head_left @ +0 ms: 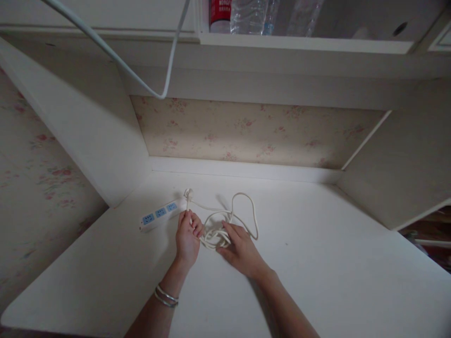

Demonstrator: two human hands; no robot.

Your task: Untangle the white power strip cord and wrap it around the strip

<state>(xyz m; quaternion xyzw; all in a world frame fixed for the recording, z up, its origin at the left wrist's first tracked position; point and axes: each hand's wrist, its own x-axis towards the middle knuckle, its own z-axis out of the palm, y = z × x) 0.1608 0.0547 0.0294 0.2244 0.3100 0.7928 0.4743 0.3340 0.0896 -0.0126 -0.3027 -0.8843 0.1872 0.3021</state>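
A white power strip (159, 213) with blue sockets lies on the white desk (317, 263), towards the back left. Its cream cord (243, 209) runs right into a loose coil with one big loop. My left hand (187, 237), with bracelets on the wrist, is closed in a pinch on the cord just right of the strip. My right hand (239, 249) lies on the bundled coil, fingers curled over its strands. The plug end (188, 192) sits just behind my left hand.
The desk sits in an alcove with white side panels and floral wallpaper (243, 131) at the back. A shelf (303, 42) overhead carries plastic bottles (246, 16). A white cable (116, 56) hangs down from the upper left.
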